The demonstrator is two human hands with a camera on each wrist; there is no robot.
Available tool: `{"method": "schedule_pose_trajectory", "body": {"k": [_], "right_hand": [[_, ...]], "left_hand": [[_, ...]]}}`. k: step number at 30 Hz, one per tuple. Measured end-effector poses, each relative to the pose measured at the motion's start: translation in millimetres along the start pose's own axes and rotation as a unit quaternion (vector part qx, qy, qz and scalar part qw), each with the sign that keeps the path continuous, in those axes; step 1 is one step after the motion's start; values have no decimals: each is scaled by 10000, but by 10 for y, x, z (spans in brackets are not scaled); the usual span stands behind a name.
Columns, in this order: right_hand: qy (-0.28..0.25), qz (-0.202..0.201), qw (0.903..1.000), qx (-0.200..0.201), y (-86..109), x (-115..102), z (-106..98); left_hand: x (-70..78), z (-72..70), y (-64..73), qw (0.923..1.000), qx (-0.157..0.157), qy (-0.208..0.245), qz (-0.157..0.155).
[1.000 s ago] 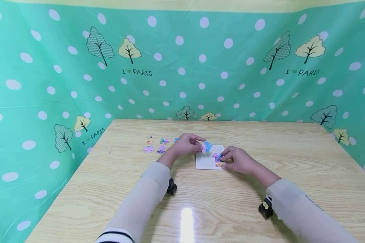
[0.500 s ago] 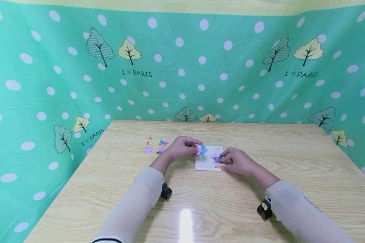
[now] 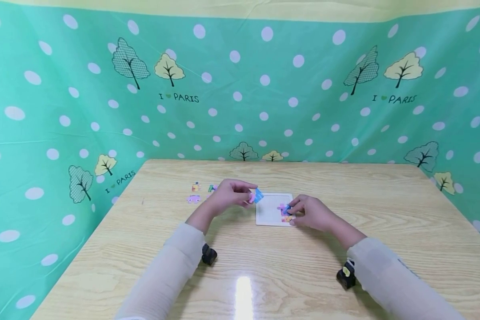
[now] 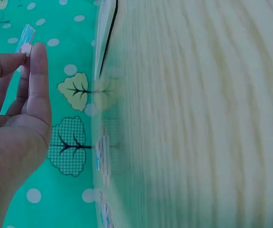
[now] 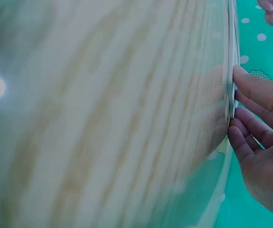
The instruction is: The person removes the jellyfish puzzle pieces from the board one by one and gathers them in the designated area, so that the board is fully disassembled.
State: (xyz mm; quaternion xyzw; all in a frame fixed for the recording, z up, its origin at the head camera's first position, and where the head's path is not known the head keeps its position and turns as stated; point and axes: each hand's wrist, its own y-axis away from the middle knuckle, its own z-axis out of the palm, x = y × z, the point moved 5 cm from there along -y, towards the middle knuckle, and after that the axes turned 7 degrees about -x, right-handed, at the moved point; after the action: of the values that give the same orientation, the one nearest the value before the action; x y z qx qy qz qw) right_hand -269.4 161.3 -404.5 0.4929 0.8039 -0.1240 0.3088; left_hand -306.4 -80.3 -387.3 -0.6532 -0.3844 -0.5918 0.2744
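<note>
My left hand (image 3: pixel 233 193) pinches a pink-and-blue jigsaw piece (image 3: pixel 258 196) between thumb and fingertips, raised by the left side of a white puzzle tray (image 3: pixel 267 221). In the left wrist view, the held piece (image 4: pixel 27 38) sticks out past the fingertips. At the tray's right edge, my right hand (image 3: pixel 314 213) touches the tray area with loosely bent fingers. Beside those fingertips lie a purple-and-blue piece (image 3: pixel 284 211) and a yellow-orange piece (image 3: pixel 286 219), both in the tray and partly hidden by the hand. The right wrist view shows thumb and fingers apart along the tray side.
Left of the tray, several loose pieces lie on the wooden table (image 3: pixel 240 253), among them a yellow one (image 3: pixel 195 187) and a purple one (image 3: pixel 194 199). My left hand covers others. A green dotted cloth (image 3: pixel 240 89) hangs behind the table.
My left hand has moved left with the pink-and-blue piece, from over the tray to its left edge, covering more loose pieces. The right hand stays nearly still.
</note>
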Motion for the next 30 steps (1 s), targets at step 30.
{"method": "schedule_pose_trajectory", "body": {"k": [30], "right_hand": [[52, -93, 9999, 12, -9, 17, 5]], "left_hand": [[-157, -431, 487, 9983, 527, -244, 31]]}}
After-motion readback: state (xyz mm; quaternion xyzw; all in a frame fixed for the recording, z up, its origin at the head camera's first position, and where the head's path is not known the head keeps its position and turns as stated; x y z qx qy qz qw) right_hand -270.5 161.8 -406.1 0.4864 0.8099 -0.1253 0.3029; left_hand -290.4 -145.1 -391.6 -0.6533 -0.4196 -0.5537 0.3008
